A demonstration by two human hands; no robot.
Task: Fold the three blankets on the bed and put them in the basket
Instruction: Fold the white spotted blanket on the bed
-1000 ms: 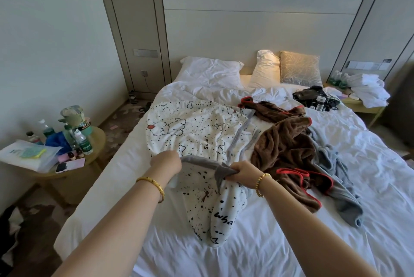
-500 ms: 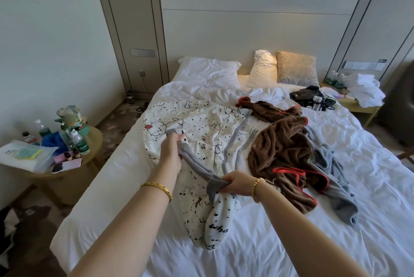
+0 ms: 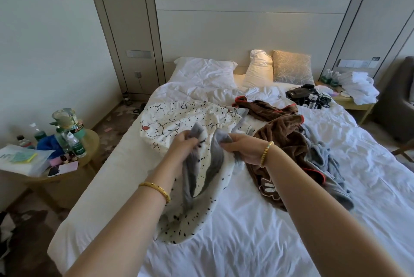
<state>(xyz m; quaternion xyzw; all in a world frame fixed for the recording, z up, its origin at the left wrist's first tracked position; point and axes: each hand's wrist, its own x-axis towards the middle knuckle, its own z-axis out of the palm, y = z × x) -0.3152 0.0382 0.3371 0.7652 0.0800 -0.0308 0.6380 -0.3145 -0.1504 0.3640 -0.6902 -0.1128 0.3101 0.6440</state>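
Note:
A white blanket (image 3: 179,120) with black spots, cartoon dogs and a grey edge lies on the left half of the bed (image 3: 246,243). My left hand (image 3: 183,146) and my right hand (image 3: 242,149) each grip its grey edge, lifted above the mattress, with the cloth hanging between them. A brown blanket (image 3: 282,140) with red trim lies crumpled to the right. Beside and partly under it sits a grey blanket (image 3: 322,155). No basket is in view.
A round side table (image 3: 89,142) at the left holds bottles, a phone and papers. Pillows (image 3: 208,70) line the headboard. Black electronics and cables (image 3: 307,95) lie at the bed's far right. A nightstand (image 3: 354,102) with white towels and an armchair (image 3: 396,102) stand on the right.
Both hands rose and came close together, gathering the white blanket's grey edge; its near part lifted off the bed. The brown and grey blankets stayed put.

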